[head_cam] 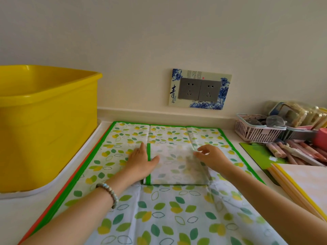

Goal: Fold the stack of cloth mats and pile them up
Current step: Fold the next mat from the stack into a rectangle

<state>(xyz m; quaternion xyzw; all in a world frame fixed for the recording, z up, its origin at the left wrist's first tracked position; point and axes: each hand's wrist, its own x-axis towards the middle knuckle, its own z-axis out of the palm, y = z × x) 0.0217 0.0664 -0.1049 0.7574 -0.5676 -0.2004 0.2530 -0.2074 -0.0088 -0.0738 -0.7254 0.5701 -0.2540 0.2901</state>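
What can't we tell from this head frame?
- Inside of the yellow tub: hidden by its own near wall.
- How many mats lie under the spread mat: covered by it; only an orange edge shows.
- Layers in the folded mat: left hand and right hand cover its sides.
- Pink basket contents: blurred, cut by right edge.

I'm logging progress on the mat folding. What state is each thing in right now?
Folded mat: folded small, lying on the spread mat.
Spread mat: flat, unfolded.
Left hand: flat on the folded mat's green edge.
Right hand: fingers pinching its right edge.
Yellow tub: upright, contents unseen.
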